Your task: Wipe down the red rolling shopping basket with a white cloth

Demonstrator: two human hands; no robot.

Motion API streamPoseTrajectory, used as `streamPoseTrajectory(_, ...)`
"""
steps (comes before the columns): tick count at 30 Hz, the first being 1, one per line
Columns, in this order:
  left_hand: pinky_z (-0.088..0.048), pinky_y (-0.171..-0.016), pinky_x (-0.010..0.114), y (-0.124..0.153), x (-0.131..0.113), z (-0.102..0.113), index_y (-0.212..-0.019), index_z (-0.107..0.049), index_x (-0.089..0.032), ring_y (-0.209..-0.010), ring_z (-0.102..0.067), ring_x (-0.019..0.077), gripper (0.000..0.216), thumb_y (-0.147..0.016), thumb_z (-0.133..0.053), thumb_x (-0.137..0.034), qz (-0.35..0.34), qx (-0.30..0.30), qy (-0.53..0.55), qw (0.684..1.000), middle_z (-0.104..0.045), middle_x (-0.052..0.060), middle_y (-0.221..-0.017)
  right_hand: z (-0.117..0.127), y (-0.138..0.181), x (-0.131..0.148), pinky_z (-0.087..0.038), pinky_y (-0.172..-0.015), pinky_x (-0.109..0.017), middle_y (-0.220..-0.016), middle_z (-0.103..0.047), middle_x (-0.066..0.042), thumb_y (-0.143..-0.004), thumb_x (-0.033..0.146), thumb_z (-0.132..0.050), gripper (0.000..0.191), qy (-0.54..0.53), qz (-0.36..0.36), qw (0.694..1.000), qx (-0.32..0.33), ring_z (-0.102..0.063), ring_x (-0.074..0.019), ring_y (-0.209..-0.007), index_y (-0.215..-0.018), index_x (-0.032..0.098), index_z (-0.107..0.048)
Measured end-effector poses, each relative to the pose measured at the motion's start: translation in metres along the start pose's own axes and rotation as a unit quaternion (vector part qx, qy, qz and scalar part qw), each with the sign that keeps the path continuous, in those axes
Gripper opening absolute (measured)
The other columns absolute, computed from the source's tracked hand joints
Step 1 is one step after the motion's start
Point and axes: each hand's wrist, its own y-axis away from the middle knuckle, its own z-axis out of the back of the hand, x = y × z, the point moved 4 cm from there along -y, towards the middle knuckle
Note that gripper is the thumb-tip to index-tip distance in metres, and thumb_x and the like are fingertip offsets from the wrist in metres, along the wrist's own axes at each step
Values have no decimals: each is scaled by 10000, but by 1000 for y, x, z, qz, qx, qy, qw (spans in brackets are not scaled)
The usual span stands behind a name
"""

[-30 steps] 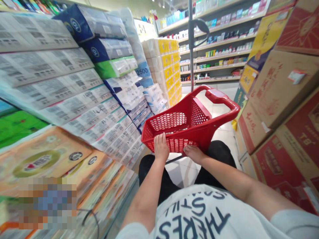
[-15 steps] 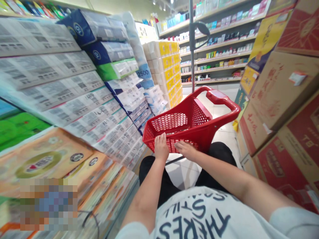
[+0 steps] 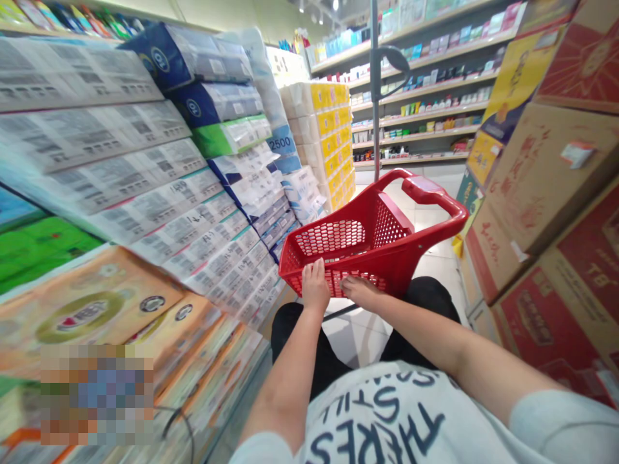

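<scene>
A red plastic shopping cart (image 3: 348, 258) with lattice sides stands crosswise just ahead of my knees, its handle off to the right. Nothing shows in the visible part of its basket. My left hand (image 3: 315, 288) is closed over the near rim, fingertips pointing toward the inside. Lower and to the right, my right hand (image 3: 362, 293) has its fingers bent against the lattice of the near side wall; the fingertips are partly hidden. A grey pole (image 3: 376, 122) with a dark loop rises behind the cart.
Stacked tissue packs (image 3: 207, 193) form a wall on the left, with orange packs (image 3: 87, 303) nearer me. Yellow-and-white packs (image 3: 333, 129) stand beyond. Cardboard cartons (image 3: 546, 174) line the right. Shelves of small goods (image 3: 430, 96) are at the back, above a tiled floor (image 3: 358, 335).
The whole view has shifted very slightly to the right. Both hands keep their places on the cart, which has not visibly moved.
</scene>
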Motion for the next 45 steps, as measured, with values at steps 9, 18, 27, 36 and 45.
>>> streamPoseTrajectory(9, -320, -1094, 499, 1, -2, 2, -1398, -422, -94, -1256, -433, 293, 571, -828, -405, -99, 5, -3, 7, 1000, -530, 129, -1352, 3, -6, 4, -438, -852, -318, -1161, -595, -96, -964, 174, -402, 262, -8, 17, 1000, -22, -497, -207, -1054, -1109, 165, -619)
streamPoseTrajectory(18, -326, -1092, 494, 0, -2, 1, -1390, -426, -69, -1255, -429, 292, 570, -820, -423, -92, -1, -2, 1, 1000, -529, 148, -1350, 0, 5, -1, -425, -867, -342, -1099, -614, -102, -945, 163, -428, 237, 2, 9, 1000, 1, -503, -223, -1038, -1037, 153, -646)
streamPoseTrajectory(27, -323, -1099, 498, 1, -3, 1, -1406, -414, -96, -1261, -435, 292, 594, -812, -417, -81, -2, -6, 2, 1000, -522, 125, -1364, -10, 27, -14, -447, -806, -327, -952, -629, -84, -901, 136, -511, 165, -16, -33, 999, 27, -520, -220, -987, -892, 168, -672)
streamPoseTrajectory(36, -322, -1103, 493, 0, -3, 0, -1380, -445, -76, -1265, -433, 295, 556, -825, -407, -85, -1, -5, 6, 1000, -530, 129, -1358, -16, 41, -19, -440, -845, -334, -974, -646, -110, -888, 102, -491, 196, -24, -60, 997, 36, -534, -241, -1015, -911, 163, -676)
streamPoseTrajectory(45, -309, -1114, 500, -1, -2, -3, -1394, -425, -76, -1286, -419, 297, 573, -821, -408, -81, 2, -12, 7, 1000, -509, 127, -1382, -10, 43, -31, -407, -935, -354, -1098, -610, -102, -944, 159, -436, 236, -29, -54, 998, -9, -490, -216, -1052, -1045, 164, -649)
